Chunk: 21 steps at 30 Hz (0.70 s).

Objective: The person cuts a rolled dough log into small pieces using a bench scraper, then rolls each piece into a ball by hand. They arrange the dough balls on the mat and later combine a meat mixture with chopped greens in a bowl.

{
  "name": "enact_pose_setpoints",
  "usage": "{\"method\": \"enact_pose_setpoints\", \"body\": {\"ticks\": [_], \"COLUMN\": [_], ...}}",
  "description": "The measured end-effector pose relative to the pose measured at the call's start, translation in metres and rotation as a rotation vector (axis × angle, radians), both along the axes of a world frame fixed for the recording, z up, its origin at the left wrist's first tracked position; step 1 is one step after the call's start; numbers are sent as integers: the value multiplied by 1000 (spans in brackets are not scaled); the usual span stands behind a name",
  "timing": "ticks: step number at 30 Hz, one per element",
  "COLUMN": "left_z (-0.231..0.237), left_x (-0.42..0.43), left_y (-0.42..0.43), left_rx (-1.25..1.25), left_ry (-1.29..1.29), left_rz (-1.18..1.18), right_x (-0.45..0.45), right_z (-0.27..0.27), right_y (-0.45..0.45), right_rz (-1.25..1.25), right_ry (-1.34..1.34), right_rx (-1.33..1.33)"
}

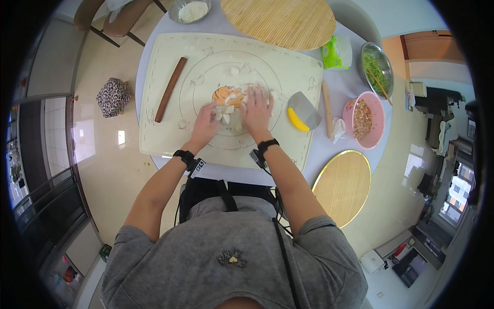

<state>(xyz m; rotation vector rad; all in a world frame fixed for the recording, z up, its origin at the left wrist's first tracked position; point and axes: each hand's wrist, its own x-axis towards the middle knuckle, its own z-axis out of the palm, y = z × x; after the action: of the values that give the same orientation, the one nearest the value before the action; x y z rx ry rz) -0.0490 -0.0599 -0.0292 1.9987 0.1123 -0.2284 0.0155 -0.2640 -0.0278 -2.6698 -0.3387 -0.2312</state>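
Small pieces of white dough [225, 117] lie around the tiger picture at the middle of a cream kneading mat [170, 135]. My left hand [204, 125] is at the left edge of these pieces, its fingers slightly bent and a little blurred; nothing shows in its grip. My right hand [256, 110] rests palm down, fingers stretched forward, over more dough, so what lies under the palm is hidden. One separate dough piece [234, 70] sits farther up the mat. Flour dusts both hands. To the right is a dough scraper [305, 110] with a yellow handle.
A dark rolling pin [170, 90] lies on the mat's left; a lighter one [327, 110] is right of it. Flour bowl [193, 11], round woven mat [281, 21], tissue pack [336, 53], bowl of chopped greens [372, 65], pink filling bowl [349, 116] and round tray [341, 189] surround it.
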Motion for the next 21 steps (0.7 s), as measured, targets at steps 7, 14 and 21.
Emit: {"method": "enact_pose_setpoints", "body": {"ticks": [7, 14, 21], "left_z": [16, 3, -4], "left_x": [-4, 39, 96], "left_y": [-22, -23, -34], "left_rx": [344, 318, 308], "left_ry": [-260, -328, -322], "left_rz": [-135, -37, -100], "right_x": [-39, 13, -6], "right_z": [7, -2, -6], "right_y": [-8, -53, 10], "right_rz": [471, 24, 341], "right_ry": [168, -29, 117], "right_rx": [8, 85, 12]}}
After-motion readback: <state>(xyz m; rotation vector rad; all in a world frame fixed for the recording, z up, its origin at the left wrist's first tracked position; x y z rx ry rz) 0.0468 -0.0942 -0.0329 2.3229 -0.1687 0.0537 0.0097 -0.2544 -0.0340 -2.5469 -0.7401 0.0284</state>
